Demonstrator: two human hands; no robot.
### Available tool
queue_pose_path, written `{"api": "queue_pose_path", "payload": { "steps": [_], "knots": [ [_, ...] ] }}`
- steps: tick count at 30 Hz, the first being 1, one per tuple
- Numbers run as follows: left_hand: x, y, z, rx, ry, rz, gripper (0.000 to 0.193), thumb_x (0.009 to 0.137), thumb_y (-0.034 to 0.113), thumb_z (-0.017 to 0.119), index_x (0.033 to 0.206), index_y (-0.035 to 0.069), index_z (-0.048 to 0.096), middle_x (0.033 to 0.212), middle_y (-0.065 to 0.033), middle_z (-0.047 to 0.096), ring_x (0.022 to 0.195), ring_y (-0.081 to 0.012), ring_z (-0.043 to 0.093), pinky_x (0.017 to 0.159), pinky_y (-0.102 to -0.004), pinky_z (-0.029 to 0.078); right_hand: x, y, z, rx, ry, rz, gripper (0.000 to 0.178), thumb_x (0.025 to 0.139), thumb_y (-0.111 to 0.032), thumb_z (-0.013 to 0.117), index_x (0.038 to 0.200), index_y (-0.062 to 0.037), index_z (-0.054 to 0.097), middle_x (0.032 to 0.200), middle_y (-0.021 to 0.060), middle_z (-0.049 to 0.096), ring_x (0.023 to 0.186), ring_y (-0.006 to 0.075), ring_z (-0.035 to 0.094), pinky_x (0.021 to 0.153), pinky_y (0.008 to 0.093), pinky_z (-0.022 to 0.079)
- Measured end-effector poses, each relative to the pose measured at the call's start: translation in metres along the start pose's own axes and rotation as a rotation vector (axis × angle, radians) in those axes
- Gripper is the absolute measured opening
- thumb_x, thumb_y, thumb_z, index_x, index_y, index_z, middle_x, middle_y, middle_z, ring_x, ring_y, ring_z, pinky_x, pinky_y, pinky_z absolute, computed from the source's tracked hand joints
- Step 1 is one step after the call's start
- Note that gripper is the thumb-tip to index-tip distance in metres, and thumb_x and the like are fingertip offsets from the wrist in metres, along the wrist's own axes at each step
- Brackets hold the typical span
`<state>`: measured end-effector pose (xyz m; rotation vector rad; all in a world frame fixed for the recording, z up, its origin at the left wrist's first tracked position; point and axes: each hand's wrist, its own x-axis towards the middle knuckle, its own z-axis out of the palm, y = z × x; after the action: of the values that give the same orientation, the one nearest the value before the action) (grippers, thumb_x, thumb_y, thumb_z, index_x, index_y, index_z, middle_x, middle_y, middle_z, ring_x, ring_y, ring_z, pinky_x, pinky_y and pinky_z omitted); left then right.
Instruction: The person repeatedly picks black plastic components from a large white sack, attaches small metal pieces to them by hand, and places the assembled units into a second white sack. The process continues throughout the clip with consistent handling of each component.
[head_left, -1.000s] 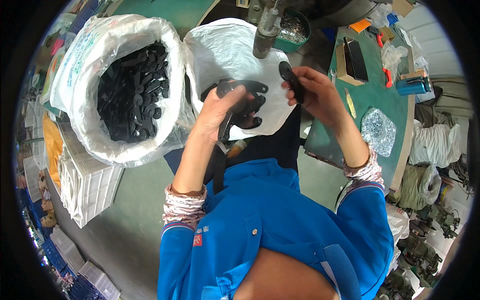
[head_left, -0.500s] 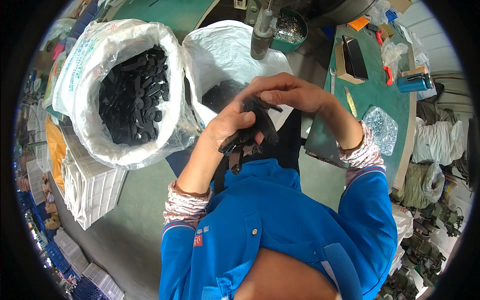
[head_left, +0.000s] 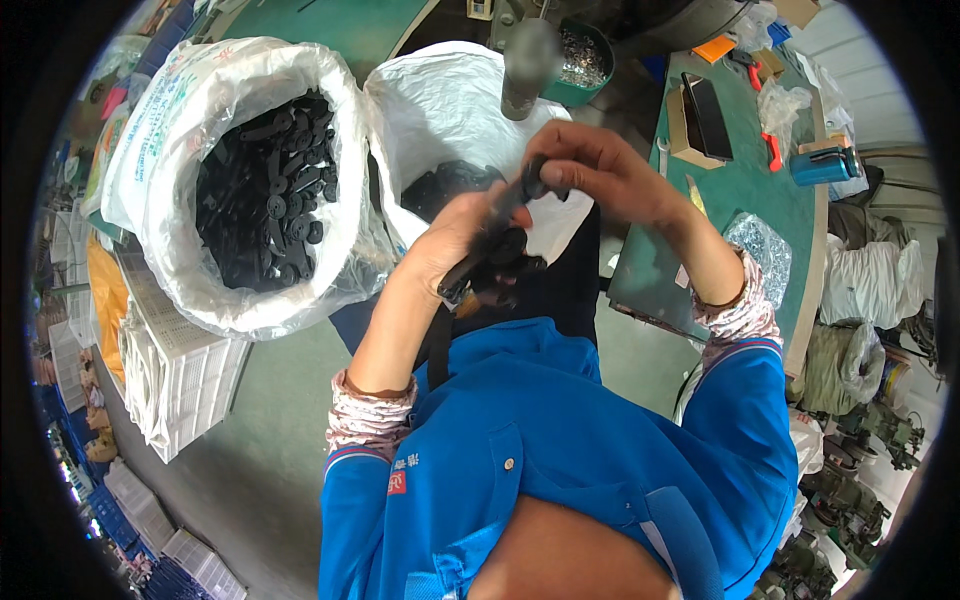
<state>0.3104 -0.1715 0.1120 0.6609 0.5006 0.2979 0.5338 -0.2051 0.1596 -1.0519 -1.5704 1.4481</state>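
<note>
Several black plastic parts (head_left: 497, 250), long with rounded ends, are bunched in my left hand (head_left: 450, 235), whose fingers wrap round them. My right hand (head_left: 600, 178) pinches the rounded end of one black part (head_left: 535, 180) between thumb and fingers, just above the bunch. Both hands are over the near edge of an open white sack (head_left: 425, 95), with dark parts (head_left: 450, 187) lying inside. To the left, a bigger white sack lined with clear plastic (head_left: 165, 205) holds many similar black parts (head_left: 290, 205). Motion blurs the parts between my hands.
A machine's metal cylinder (head_left: 530, 65) stands beyond the sack, beside a green bin of small metal pieces (head_left: 582, 60). On the green table at right lie a phone (head_left: 708, 115), a blue bottle (head_left: 825, 166) and a clear bag (head_left: 758, 255). White crates (head_left: 200, 395) stand lower left.
My right hand has drawn back slightly to the right from my left, now pinching one part's end. The bunch in my left hand has shifted. The metal cylinder now looks blurred.
</note>
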Motion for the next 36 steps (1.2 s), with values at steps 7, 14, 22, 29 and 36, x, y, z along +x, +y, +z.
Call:
{"api": "queue_pose_path", "payload": {
  "steps": [7, 14, 22, 29, 36],
  "knots": [
    [0.005, -0.001, -0.012, -0.127, 0.235, 0.131, 0.025, 0.090, 0.024, 0.060, 0.104, 0.003, 0.059, 0.095, -0.0120, 0.064, 0.083, -0.0203, 0.063, 0.071, -0.0322, 0.055, 0.007, -0.033, -0.029, -0.024, 0.484, -0.005, 0.027, 0.089, -0.020, 0.064, 0.112, -0.0050, 0.065, 0.091, 0.0044, 0.067, 0.079, 0.0118, 0.064, 0.062, 0.0246, 0.050],
    [0.003, 0.000, -0.016, -0.172, 0.056, 0.307, 0.040, 0.083, 0.001, 0.055, 0.123, 0.002, 0.048, 0.114, -0.0158, 0.057, 0.097, -0.0219, 0.061, 0.081, -0.0305, 0.051, 0.055, -0.106, -0.040, -0.023, 0.588, 0.076, 0.024, 0.093, -0.017, 0.056, 0.103, 0.0037, 0.061, 0.070, 0.0061, 0.063, 0.048, 0.0117, 0.055, 0.046, 0.0217, 0.041],
    [0.000, 0.008, 0.000, -0.076, 0.219, 0.443, 0.043, 0.082, -0.008, 0.054, 0.123, 0.002, 0.047, 0.112, -0.0126, 0.061, 0.095, -0.0162, 0.061, 0.080, -0.0262, 0.050, 0.058, -0.064, -0.046, 0.068, 0.439, 0.185, 0.024, 0.093, -0.024, 0.055, 0.095, -0.0010, 0.060, 0.072, 0.0071, 0.062, 0.052, 0.0121, 0.054, 0.046, 0.0237, 0.042],
    [0.010, 0.003, -0.002, 0.213, 0.212, 0.465, 0.040, 0.083, -0.007, 0.056, 0.121, 0.004, 0.048, 0.116, -0.0142, 0.061, 0.101, -0.0150, 0.059, 0.087, -0.0271, 0.046, -0.002, 0.009, 0.015, -0.366, 0.277, 0.083, 0.027, 0.089, -0.016, 0.064, 0.110, -0.0019, 0.055, 0.095, 0.0084, 0.062, 0.068, 0.0106, 0.062, 0.055, 0.0241, 0.051],
    [0.022, -0.005, -0.005, -0.414, 0.181, 0.408, 0.028, 0.092, 0.009, 0.056, 0.118, 0.005, 0.050, 0.108, -0.0140, 0.062, 0.097, -0.0207, 0.061, 0.089, -0.0360, 0.050, -0.003, 0.019, 0.025, 0.057, 0.523, 0.107, 0.024, 0.088, -0.007, 0.064, 0.106, 0.0022, 0.053, 0.086, 0.0083, 0.061, 0.066, 0.0109, 0.062, 0.055, 0.0235, 0.052]
  ]
}}
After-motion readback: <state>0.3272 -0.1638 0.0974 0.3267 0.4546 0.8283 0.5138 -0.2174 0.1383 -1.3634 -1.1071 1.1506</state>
